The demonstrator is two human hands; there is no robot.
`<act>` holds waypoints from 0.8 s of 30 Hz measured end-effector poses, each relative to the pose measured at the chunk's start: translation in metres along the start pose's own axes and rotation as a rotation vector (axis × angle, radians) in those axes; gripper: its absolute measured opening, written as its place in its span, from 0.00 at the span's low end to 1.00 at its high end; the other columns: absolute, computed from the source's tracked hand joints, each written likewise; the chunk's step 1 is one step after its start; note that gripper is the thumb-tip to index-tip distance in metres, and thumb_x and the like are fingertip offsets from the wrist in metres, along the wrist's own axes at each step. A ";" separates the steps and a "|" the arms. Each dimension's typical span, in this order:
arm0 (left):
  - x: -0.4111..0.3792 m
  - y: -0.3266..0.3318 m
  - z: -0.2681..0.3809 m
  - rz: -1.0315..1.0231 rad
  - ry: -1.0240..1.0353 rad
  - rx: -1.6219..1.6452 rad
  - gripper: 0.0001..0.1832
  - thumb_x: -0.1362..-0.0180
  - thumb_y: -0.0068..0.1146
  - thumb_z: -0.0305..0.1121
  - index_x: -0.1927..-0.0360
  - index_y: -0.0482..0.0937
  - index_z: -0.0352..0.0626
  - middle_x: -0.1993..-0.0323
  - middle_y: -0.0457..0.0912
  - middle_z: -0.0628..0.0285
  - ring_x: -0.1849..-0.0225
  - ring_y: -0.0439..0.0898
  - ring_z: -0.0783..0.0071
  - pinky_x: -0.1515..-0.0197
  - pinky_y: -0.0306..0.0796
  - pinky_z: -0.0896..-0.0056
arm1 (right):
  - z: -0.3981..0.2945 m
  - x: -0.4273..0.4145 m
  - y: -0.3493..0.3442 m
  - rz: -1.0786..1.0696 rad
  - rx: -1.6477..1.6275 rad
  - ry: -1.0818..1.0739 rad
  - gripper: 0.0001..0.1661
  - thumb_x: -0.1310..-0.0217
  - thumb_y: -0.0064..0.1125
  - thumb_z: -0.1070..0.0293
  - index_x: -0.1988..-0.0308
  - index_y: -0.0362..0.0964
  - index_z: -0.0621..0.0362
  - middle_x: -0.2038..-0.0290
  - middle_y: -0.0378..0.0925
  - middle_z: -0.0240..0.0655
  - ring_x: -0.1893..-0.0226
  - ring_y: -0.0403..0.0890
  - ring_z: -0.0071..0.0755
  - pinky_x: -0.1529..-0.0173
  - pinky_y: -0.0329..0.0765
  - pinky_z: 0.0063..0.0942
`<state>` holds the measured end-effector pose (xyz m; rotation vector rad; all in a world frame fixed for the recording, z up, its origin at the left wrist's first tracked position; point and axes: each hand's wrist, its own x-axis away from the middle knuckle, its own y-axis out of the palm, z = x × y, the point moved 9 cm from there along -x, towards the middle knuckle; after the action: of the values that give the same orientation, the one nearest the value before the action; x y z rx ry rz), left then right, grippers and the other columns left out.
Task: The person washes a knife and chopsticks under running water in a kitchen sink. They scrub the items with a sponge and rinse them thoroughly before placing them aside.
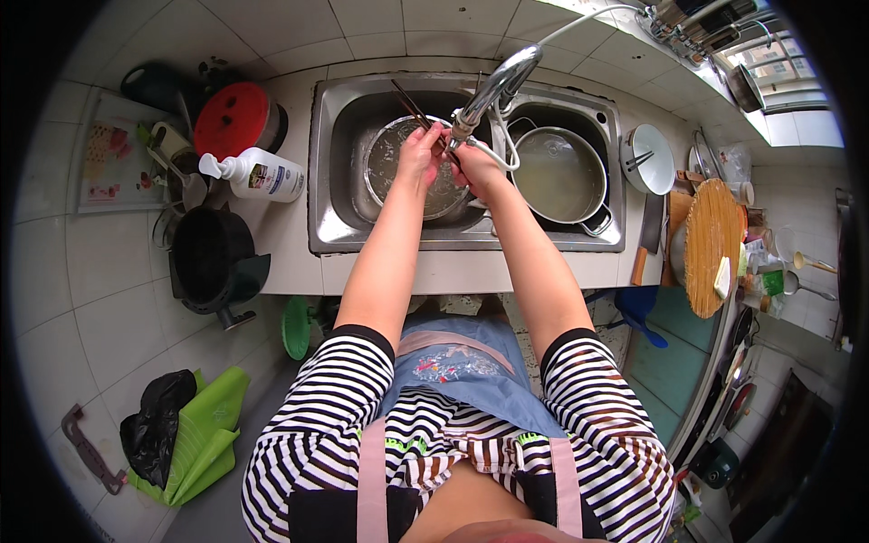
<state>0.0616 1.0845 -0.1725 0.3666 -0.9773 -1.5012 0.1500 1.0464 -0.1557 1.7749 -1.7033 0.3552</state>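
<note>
Dark chopsticks slant across the left sink basin, gripped by my left hand and my right hand. Both hands are close together just below the spout of the chrome faucet. Under them sits a round metal bowl with water in it, inside the left basin. My forearms and the faucet hide part of the bowl. To the right, a large steel pot full of cloudy water stands in the right basin.
A white pump bottle and a red lid are on the left counter. Right of the sink are a white bowl with chopsticks, a cleaver and a round wooden board. A black pot-like container stands front left.
</note>
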 end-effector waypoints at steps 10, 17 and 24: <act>0.009 -0.010 0.012 0.357 0.245 -0.207 0.15 0.38 0.50 0.40 0.78 0.69 0.44 0.86 0.70 0.68 0.87 0.67 0.82 0.85 0.60 0.81 | 0.001 0.010 0.014 -0.035 0.234 0.023 0.15 0.34 0.42 0.59 0.72 0.68 0.53 0.85 0.61 0.25 0.85 0.61 0.18 0.83 0.55 0.20; -0.019 -0.032 -0.034 0.469 0.142 -0.076 0.21 0.34 0.37 0.47 0.75 0.65 0.42 0.82 0.68 0.66 0.86 0.65 0.75 0.83 0.63 0.76 | -0.029 0.030 0.005 0.244 1.131 -0.333 0.21 0.37 0.38 0.56 0.67 0.73 0.61 0.70 0.78 0.47 0.68 0.78 0.54 0.62 0.73 0.46; -0.032 -0.040 -0.018 0.667 -0.183 0.106 0.25 0.35 0.31 0.55 0.81 0.61 0.50 0.89 0.59 0.72 0.89 0.57 0.78 0.85 0.51 0.77 | -0.030 0.087 -0.006 0.328 1.229 -0.291 0.19 0.37 0.42 0.57 0.71 0.71 0.61 0.73 0.77 0.49 0.68 0.77 0.56 0.63 0.72 0.48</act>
<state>0.0550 1.1032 -0.2229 -0.0348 -1.1803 -0.8854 0.1732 0.9954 -0.0824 2.3912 -2.1835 1.6285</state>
